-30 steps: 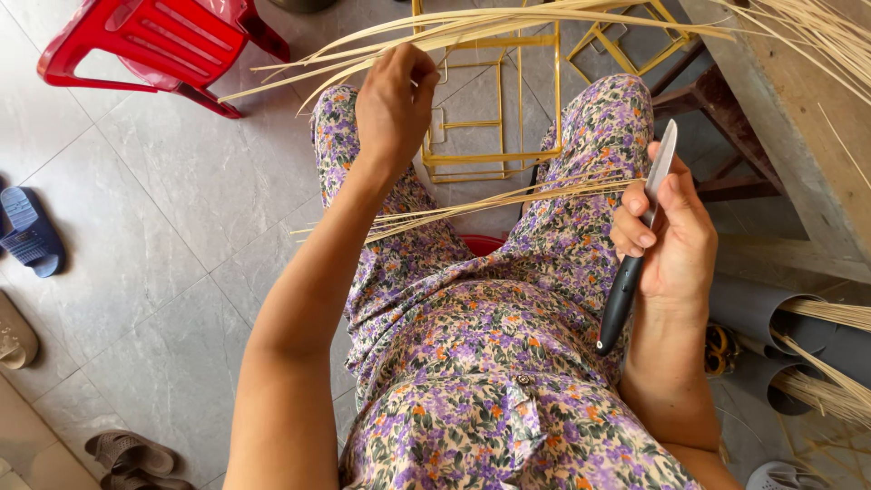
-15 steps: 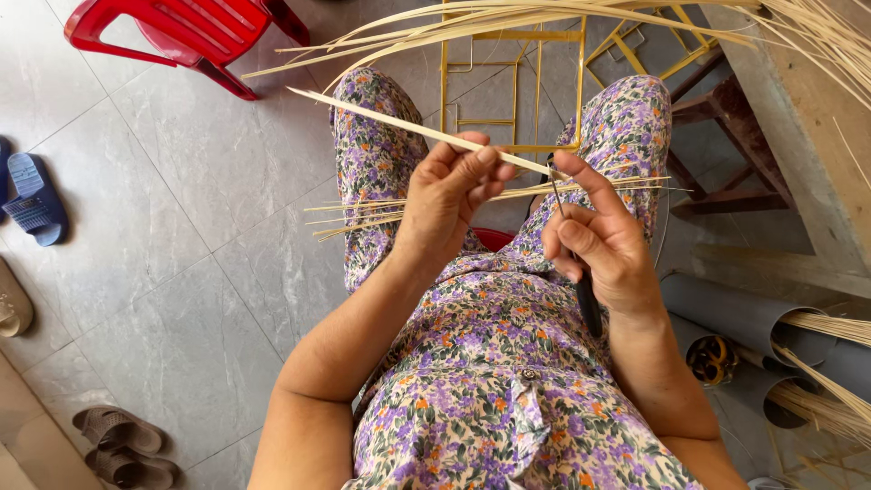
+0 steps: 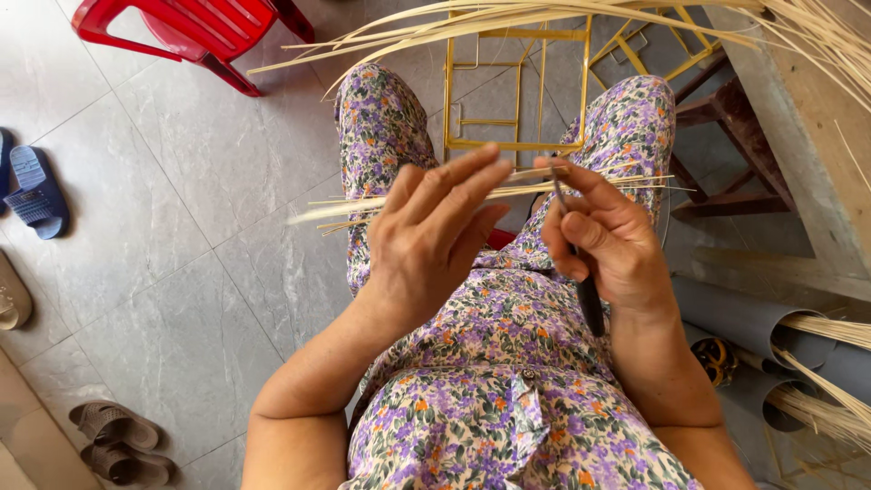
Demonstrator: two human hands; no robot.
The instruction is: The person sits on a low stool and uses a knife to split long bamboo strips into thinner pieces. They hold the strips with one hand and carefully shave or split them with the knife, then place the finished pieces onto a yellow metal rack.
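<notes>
Two hands are up over the lap here, both on the same thin pale strip [image 3: 522,189] of bamboo or reed. The left hand [image 3: 426,240] has its fingers [image 3: 458,181] stretched out long and close together, lying along the strip, with the thumb tucked under, so it looks pinched on the strip, though the actual contact is hidden behind the fingers. The right hand [image 3: 610,238] is curled around a knife [image 3: 585,281] with a dark handle; the handle sticks out below the palm toward the body, and the blade end comes up right at the strip by the index finger. Those fingers are wrapped tight on the knife.

The strip runs roughly level across both knees, touching both hands. More loose strips [image 3: 363,210] lie across the lap just behind it, poking out to the left past the knee.

The person is sitting in a purple floral dress [image 3: 508,399]. Between the knees, on the grey tiled floor [image 3: 209,236], there's a yellow metal frame [image 3: 517,91]. A big fan of long strips [image 3: 508,20] crosses the top of the view. Red plastic chair [image 3: 195,32] top left, a blue sandal [image 3: 32,191] at the left edge, brown sandals [image 3: 113,436] bottom left. On the right, grey pipes [image 3: 744,318] holding more strips, plus a wooden stool [image 3: 726,145].
</notes>
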